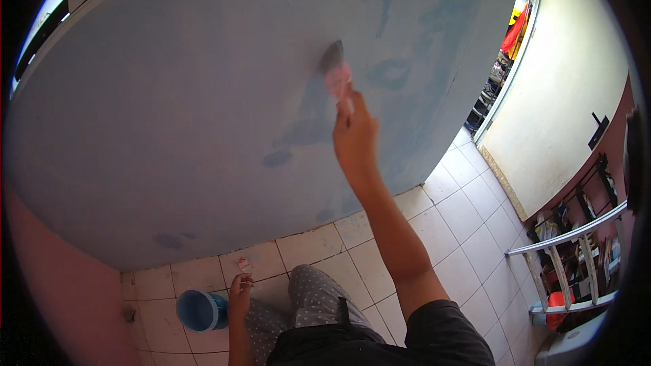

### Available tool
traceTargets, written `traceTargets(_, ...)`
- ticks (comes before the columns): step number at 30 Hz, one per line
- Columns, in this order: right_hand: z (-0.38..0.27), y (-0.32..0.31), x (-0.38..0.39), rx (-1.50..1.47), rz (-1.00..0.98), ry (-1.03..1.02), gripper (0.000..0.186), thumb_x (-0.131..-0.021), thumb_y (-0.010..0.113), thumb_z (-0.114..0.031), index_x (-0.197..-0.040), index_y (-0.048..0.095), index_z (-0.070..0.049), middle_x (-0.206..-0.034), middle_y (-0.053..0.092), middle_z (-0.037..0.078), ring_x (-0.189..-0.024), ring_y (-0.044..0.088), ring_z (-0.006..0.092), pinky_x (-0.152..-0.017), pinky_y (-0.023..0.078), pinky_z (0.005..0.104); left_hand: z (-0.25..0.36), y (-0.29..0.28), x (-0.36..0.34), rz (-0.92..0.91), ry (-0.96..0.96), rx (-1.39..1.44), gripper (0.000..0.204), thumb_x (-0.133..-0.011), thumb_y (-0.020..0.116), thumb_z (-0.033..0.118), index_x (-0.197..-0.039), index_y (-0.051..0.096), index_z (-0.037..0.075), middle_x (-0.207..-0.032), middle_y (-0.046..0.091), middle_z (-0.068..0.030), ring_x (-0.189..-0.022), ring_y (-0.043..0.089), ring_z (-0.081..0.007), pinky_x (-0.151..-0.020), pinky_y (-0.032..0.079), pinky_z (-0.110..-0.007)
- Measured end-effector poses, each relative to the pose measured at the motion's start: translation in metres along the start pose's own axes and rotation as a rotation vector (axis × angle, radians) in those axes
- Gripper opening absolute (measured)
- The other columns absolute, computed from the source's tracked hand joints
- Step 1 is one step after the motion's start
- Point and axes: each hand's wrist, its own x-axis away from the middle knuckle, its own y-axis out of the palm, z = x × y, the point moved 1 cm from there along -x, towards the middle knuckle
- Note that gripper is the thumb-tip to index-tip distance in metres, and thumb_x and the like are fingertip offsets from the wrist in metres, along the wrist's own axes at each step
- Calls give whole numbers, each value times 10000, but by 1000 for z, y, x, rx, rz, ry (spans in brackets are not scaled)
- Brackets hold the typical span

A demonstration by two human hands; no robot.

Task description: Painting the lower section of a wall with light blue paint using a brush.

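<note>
My right hand (355, 132) is raised against the grey-blue wall (169, 108), its fingers closed around the handle of a paintbrush (334, 68). The brush points upward. Its dark bristles meet or nearly meet the wall, and its middle is pink. Low at my left side, my left hand (240, 289) has its fingers curled in; what they hold, if anything, is too small to make out. Just past the fingertips is a crumpled pink-and-white scrap (245, 266), and I cannot tell whether they touch it. Beside this hand stands a blue bucket (198, 312) on the tiles.
Darker blue patches (388, 74) mark the wall's right half. White floor tiles (308, 247) run along its foot. A pink wall (54, 257) meets it at left. On the right are a pale door (556, 88), a ladder-like metal frame (569, 242) and a cluttered rack (584, 203).
</note>
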Motion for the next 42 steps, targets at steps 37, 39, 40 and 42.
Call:
traceTargets(37,0,60,60,13,-146,111,298,-903,495,-87,-1192,505,-15,-751,597,286,-711,607,454,-605,445,496,12,6,-7,29,38,67,182,-907,506,40,-1081,562,37,-974,595,-65,-860,575,-152,-802,472,-282)
traceTargets(39,19,67,92,90,-285,138,363,-891,486,-84,-1250,478,-34,-788,606,294,-742,605,470,-629,438,549,4,9,-3,39,20,47,164,-926,530,118,-1084,571,103,-958,604,-3,-808,572,-111,-657,425,-257)
traceTargets(40,28,66,100,122,-381,110,305,-899,495,-93,-1197,494,-32,-782,595,304,-744,591,484,-630,447,540,3,8,-2,35,18,46,164,-926,530,118,-1084,571,103,-958,604,-3,-808,572,-111,-657,425,-257)
traceTargets(42,21,55,95,157,-476,84,249,-906,503,-102,-1144,510,-29,-776,584,314,-747,577,498,-631,455,531,9,6,-4,-14,-24,52,173,-910,515,44,-1078,558,44,-975,595,-63,-856,577,-146,-799,479,-279)
